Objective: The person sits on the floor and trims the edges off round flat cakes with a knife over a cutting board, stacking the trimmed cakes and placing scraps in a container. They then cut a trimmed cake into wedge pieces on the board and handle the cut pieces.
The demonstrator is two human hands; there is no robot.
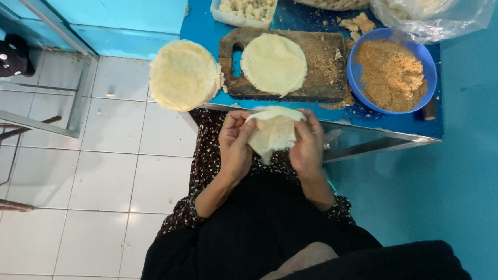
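Observation:
My left hand (pixel 235 143) and my right hand (pixel 308 144) together hold a pale folded dough wrapper (pixel 273 132) in front of my lap, just below the table's near edge. The wrapper is pinched into a cone-like pocket between the fingers of both hands. On the wooden cutting board (pixel 325 68) lies a flat round wrapper (pixel 273 63). A stack of round wrappers (pixel 184 75) rests at the table's left corner, overhanging the edge.
A blue bowl (pixel 421 63) of brown crumbs stands right of the board. A white tub (pixel 219 13) of pale chunks and a clear plastic bag (pixel 452 10) sit at the back of the blue table (pixel 203 23). White floor tiles and metal frame legs (pixel 26 120) lie to the left.

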